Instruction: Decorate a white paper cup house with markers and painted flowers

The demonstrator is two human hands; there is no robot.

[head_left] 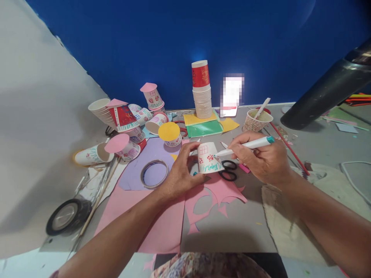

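1. A blue wall [185,42] is rising behind a grey bench [246,227] that is carrying pink paper sheets [162,227], a stack of paper cups [202,94] at twelve o'clock and decorated cups [124,119] piling up at ten o'clock.
2. A dark tube [324,94] is running out of view at two o'clock; a blurred patch [232,92] is hiding something beside the stack; black scissors [228,172] are lying partly behind the hands.
3. The left hand [179,173] is gripping an upturned white cup [209,157] at centre, showing a pink window, red flowers and green grass strokes.
4. The right hand [261,160] is pinching a teal-capped marker [246,146], its tip touching the cup.
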